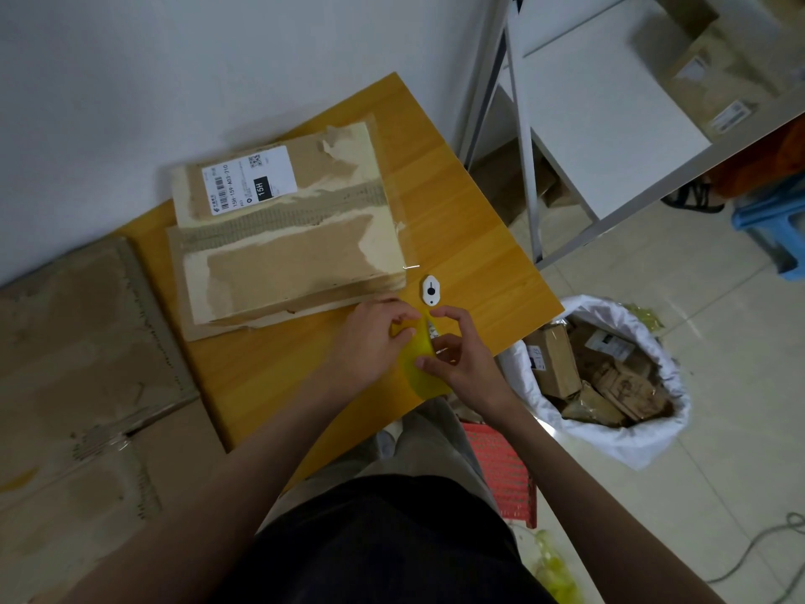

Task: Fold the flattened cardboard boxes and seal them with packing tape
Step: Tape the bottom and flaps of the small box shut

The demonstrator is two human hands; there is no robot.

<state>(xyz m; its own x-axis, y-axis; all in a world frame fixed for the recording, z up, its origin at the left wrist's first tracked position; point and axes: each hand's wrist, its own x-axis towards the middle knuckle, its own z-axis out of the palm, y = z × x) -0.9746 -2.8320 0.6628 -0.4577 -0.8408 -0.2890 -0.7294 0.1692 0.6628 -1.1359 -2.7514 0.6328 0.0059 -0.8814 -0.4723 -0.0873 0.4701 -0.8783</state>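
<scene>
Dark clothing and two bare forearms filled the bottom of the view, reaching forward over the near edge of the wooden table. Both hands met over a yellow roll of packing tape lying near that edge. The left hand curled its fingers onto the roll's far side, while the right hand pinched at the tape's loose end with thumb and forefinger, its other fingers loosely arched. Whether the end was already lifted could not be told.

Just beyond the hands lay a small white cutter, and next to it the flattened cardboard boxes, stacked and unfolded, with torn old tape and a shipping label on the top one.

The likely trouble from here: the thin tape could split or fold back on itself as the end is peeled, wasting a length, and the cutter sat close enough to be knocked off the edge by the right hand.

To the right, on the floor, a white sack stood open and held crumpled cardboard scraps and small cartons. A large carton rested closed at the left. Farther off, a metal shelf carried more boxes.
</scene>
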